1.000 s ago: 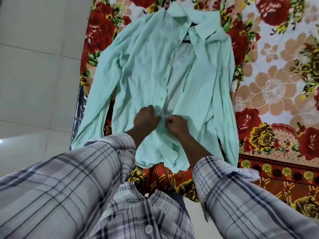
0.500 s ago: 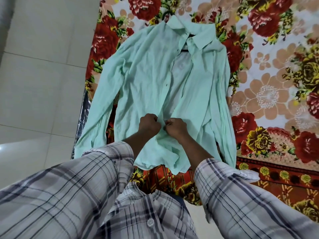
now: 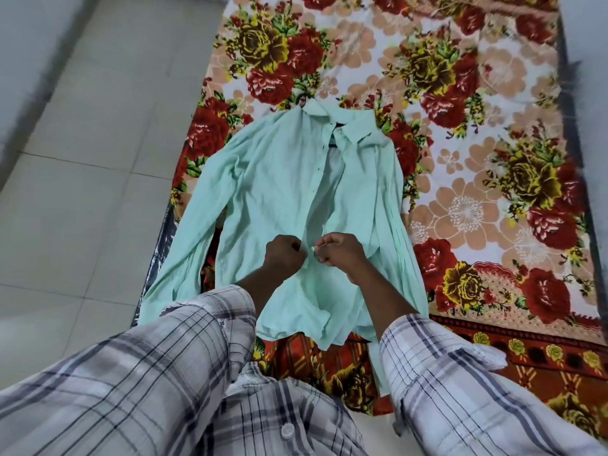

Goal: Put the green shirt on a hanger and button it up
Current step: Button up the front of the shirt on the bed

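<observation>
A pale tiled floor (image 3: 82,192) is showing to the left of the green shirt (image 3: 276,192), running along the edge of the bed. The green shirt is lying face up and spread flat on a floral bedsheet (image 3: 477,166), with its collar pointing away from the person and its hem hanging nearest them. The shirt's long left-hand sleeve is trailing down toward the floor side. A dark hanger (image 3: 300,99) is sitting inside the shirt: its hook is poking out just beyond the collar, and a dark bar is showing in the neck opening. The upper front of the shirt is gaping open, with a row of small dark buttons (image 3: 317,172) running down the edge of one panel.

Low on the shirt's front, the left hand (image 3: 284,255) is curling its fingers tight around the edge of the left panel. Just beside it, the right hand (image 3: 342,255) is pinching the edge of the other panel between thumb and fingers. The two hands are nearly touching across the placket. Whether a button is passing through a hole there is too small to tell. Plaid sleeves (image 3: 148,373) are covering both forearms below the shirt's hem. To the right of the shirt, the bedsheet's red and yellow flowers are filling the view.
</observation>
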